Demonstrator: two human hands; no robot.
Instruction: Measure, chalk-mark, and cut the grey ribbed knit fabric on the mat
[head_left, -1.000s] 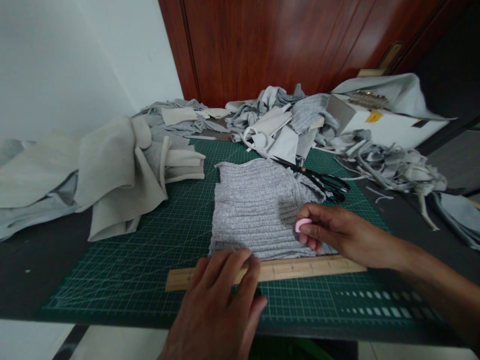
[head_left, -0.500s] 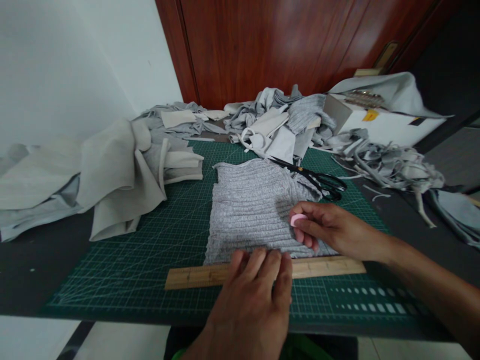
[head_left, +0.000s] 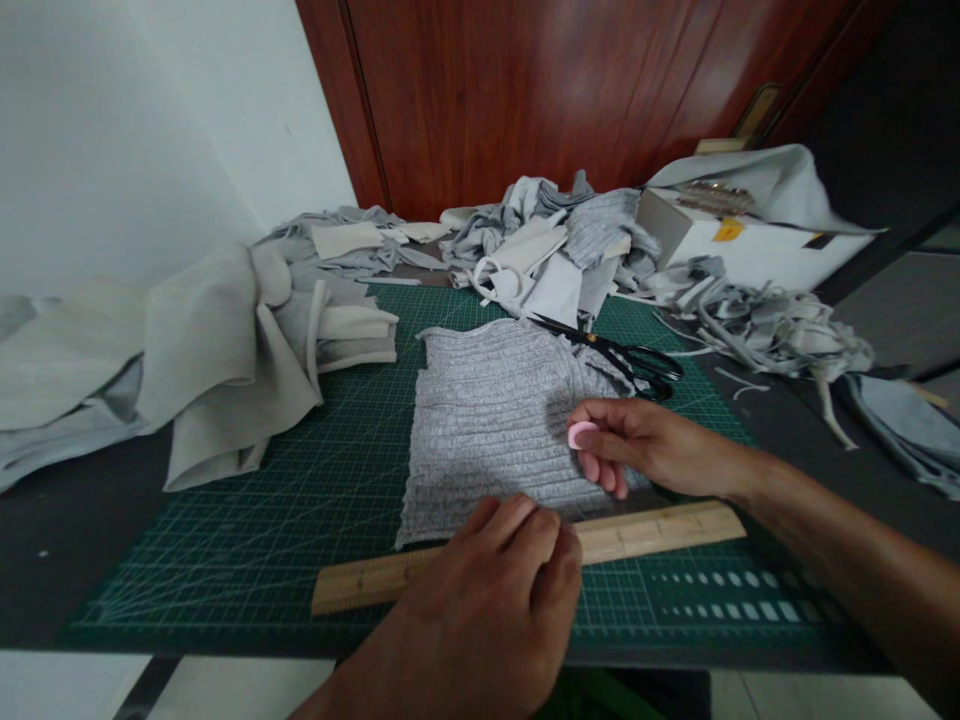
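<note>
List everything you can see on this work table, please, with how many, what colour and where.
cutting mat: one, dark green with a pale grid, covering the table's middle
ribbed knit piece: one, light grey, flat on the mat's middle
wooden ruler: one, pale brown, along the knit piece's near edge
scissors: one pair, black, on the mat beyond the knit piece
chalk piece: one, pink, in the right hand
folded fabric pile: one, beige and grey, left
scrap heap: one, grey and white, far edge
box: one, white, far right
door: one, red-brown, behind
left hand: pressing on the ruler
right hand: pinching the chalk over the knit piece
</note>
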